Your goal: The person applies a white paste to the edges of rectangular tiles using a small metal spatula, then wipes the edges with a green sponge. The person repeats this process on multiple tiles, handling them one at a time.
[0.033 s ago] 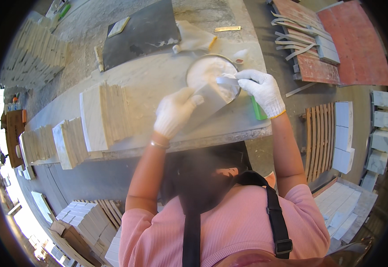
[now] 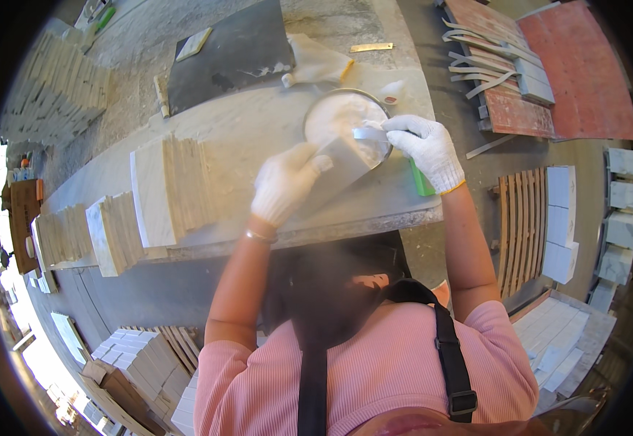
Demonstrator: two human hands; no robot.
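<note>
My left hand [image 2: 286,185], in a white knit glove, is closed on the edge of a flat grey tile [image 2: 342,168]. The tile's far end overlaps the near rim of a round pan [image 2: 309,115]. Inside the pan lies a white, paste-like or powdery mass [image 2: 334,116]. A small putty knife [image 2: 368,134] is pinched in my gloved right hand [image 2: 429,151], its pale blade over the white mass, close to the tile. Whether the blade touches the tile, I cannot tell. A bright green object [image 2: 422,178] sits on the table beneath my right hand, partly hidden.
Left of my hands, stacked thin tiles [image 2: 153,192] stand on the stone table [image 2: 360,218]. Beyond the pan lie a spare glove [image 2: 320,59], a dark sheet [image 2: 233,62] and a yellow strip [image 2: 371,47]. To the right, wooden pallets [image 2: 523,229] and a red board [image 2: 578,73] lie lower.
</note>
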